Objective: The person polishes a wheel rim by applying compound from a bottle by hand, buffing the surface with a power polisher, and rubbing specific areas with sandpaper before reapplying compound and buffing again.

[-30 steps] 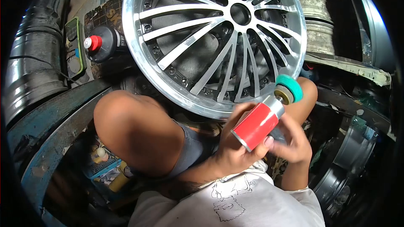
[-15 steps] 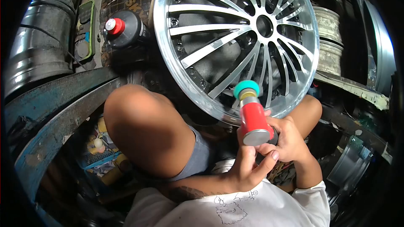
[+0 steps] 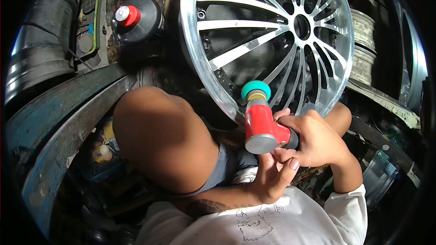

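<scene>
A small red air polisher [image 3: 261, 124] with a teal round pad [image 3: 255, 91] and a silver end cap is held over my lap. My right hand [image 3: 315, 140] is wrapped round its short black handle, at the right side of the red body. Beneath it, my left hand [image 3: 272, 179] supports the tool, thumb stretched out and the other fingers partly hidden behind it. Just past the pad leans a large alloy wheel rim [image 3: 195, 41] with bright machined spokes and dark gaps. The pad overlaps the rim's lower edge in this view.
A dark bottle [image 3: 143, 20] with a red cap stands left of the wheel on a printed board [image 3: 119, 0]. More rims are stacked at the right [image 3: 361, 27], and dark metal cylinders [image 3: 43, 45] line the left. Worn blue metal beams [image 3: 54, 95] flank my knees.
The polisher has shifted left and slightly up, its pad now near the rim's lower left edge. The wheel appears farther right and higher in view.
</scene>
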